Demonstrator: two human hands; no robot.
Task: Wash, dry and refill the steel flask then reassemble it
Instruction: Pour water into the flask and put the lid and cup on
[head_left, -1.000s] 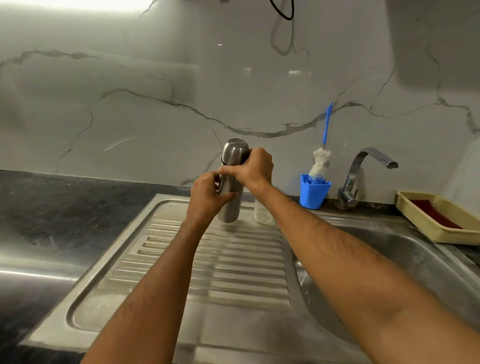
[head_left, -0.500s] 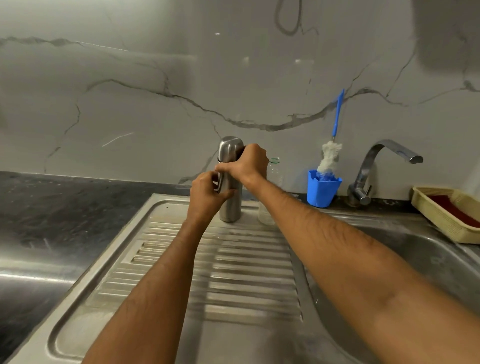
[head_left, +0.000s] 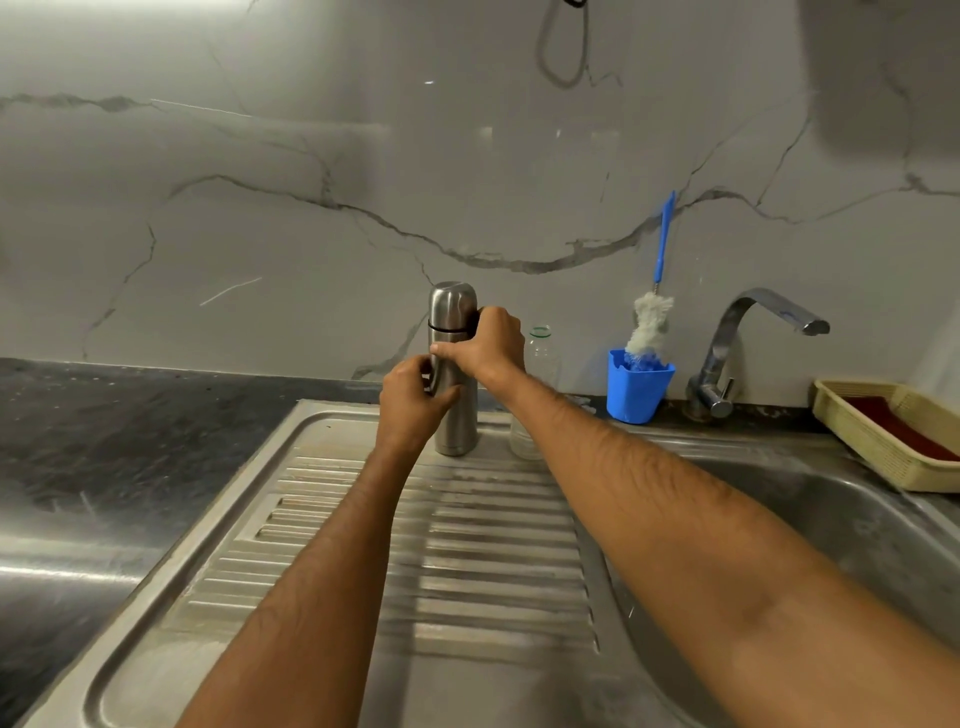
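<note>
A steel flask (head_left: 453, 374) stands upright, cap on, at the far edge of the ribbed steel drainboard (head_left: 467, 545), with the left hand (head_left: 413, 402) curled around its body and the right hand (head_left: 488, 345) gripping it just below the cap. Just beside it at 3 o'clock, the right forearm partly hides a clear bottle (head_left: 540, 358). Further toward 3 o'clock are a blue cup (head_left: 636, 389) holding a bottle brush (head_left: 652, 322), then the tap (head_left: 748, 343) and a beige tray (head_left: 893, 436); dark desk (head_left: 130, 441) lies at 9 o'clock.
</note>
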